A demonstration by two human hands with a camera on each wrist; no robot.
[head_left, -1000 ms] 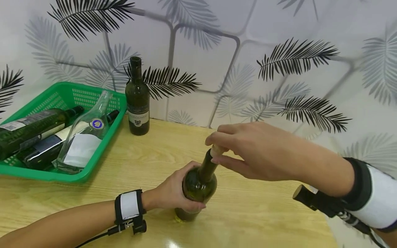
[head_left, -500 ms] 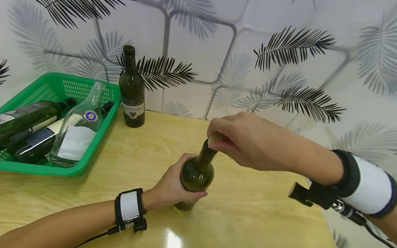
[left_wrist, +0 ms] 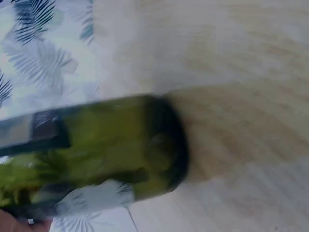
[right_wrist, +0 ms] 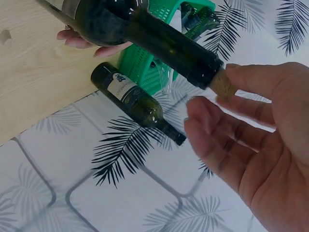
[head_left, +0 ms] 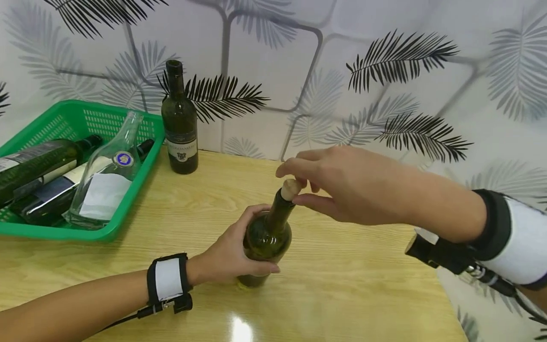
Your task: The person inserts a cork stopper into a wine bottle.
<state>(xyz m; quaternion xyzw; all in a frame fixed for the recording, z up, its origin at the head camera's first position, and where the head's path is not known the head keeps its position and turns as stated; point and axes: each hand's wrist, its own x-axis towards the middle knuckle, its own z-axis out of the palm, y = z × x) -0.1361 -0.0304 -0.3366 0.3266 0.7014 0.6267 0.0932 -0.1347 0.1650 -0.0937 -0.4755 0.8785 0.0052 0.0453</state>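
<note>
My left hand [head_left: 226, 256] grips a dark green wine bottle [head_left: 268, 241] round its body. The bottle leans, with its neck up and toward the right hand. A light tan cork [head_left: 290, 188] sticks out of its mouth. My right hand [head_left: 354, 186] is at the cork; in the right wrist view the thumb and a finger pinch the cork [right_wrist: 223, 85] from two sides, while the other fingers are bent and hold nothing. The left wrist view shows the lower bottle [left_wrist: 111, 145] blurred, its base near the wood table, with a torn white label on its side.
A green plastic basket [head_left: 112, 232] at the left holds several bottles lying down, among them a clear glass bottle [head_left: 107, 185]. A dark bottle [head_left: 180, 128] with a white label stands upright by the leaf-patterned wall [head_left: 273, 71]. The wood table [head_left: 342, 285] ends at the right.
The right hand was closed over the cork half a second ago; its fingers have lifted and spread, so more of the cork shows. The left hand keeps its hold on the bottle.
</note>
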